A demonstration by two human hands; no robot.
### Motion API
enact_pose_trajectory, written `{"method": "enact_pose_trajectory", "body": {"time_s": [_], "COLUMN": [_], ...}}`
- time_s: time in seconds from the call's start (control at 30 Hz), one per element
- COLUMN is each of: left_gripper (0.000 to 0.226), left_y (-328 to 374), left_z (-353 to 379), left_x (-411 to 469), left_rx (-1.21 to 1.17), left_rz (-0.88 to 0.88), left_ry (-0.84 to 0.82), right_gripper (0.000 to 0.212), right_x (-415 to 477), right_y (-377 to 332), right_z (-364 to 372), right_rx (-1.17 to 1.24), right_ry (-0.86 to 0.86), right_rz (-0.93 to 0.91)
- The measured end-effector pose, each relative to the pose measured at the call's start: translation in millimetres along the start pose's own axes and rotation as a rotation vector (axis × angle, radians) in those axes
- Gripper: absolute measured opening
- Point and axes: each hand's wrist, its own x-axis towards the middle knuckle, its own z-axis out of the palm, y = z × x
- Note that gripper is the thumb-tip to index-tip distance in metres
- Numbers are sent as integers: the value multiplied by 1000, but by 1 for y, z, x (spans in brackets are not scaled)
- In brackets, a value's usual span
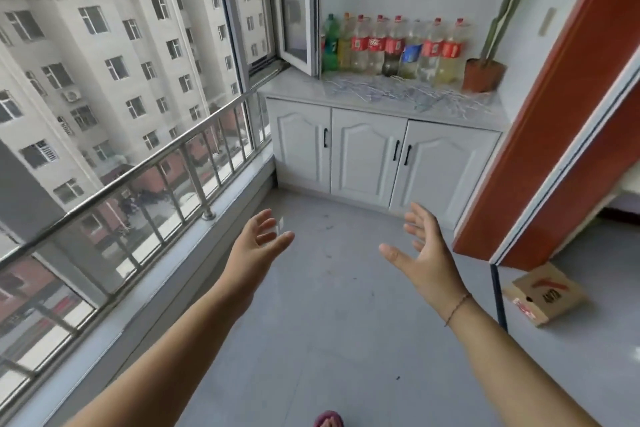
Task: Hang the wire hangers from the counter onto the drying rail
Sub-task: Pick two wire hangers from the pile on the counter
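A tangled heap of thin wire hangers [408, 94] lies spread over the pale counter [294, 88] at the far end of the balcony. Both my arms reach forward over the floor, well short of the counter. My left hand [258, 239] is open, palm turned inward, fingers apart and empty. My right hand [424, 250] is open too, palm facing left, holding nothing; a thin cord bracelet circles its wrist. No drying rail shows in this view.
Several plastic bottles [391, 45] line the wall behind the hangers, beside a potted plant [483, 74]. White cabinet doors [367, 156] sit under the counter. A metal guard railing [145, 166] and an inward-open window [298, 7] run along the left. Red door frame [554, 121] and cardboard box [547, 295] stand right.
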Motion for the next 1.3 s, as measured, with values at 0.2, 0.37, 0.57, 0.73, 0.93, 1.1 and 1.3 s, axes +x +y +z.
{"method": "enact_pose_trajectory", "body": {"time_s": [0.2,0.37,0.57,0.73,0.93,1.1,1.3], "left_gripper": [60,59,57,55,57,54,55], "left_y": [17,34,43,46,62,59,55], "left_z": [62,122,194,258,336,387,431], "left_x": [137,234,332,414,499,558,646], "left_rx": [-40,-63,-58,-43,-62,-96,-64], "left_rz": [42,51,33,20,-13,-54,-81], "left_ry": [-87,-171,-199,-165,-133,-119,-129], "right_gripper": [77,75,67,64,61,60,59], "right_x": [120,210,311,408,520,597,687], "right_y": [23,46,91,132,162,189,229], "right_z": [-29,-59,-95,-129,-177,-199,-215], "right_rx": [-18,-10,8,22,-22,-44,-63], "right_ry": [106,181,218,203,131,107,132], "right_rz": [-18,-3,27,47,41,55,75]}}
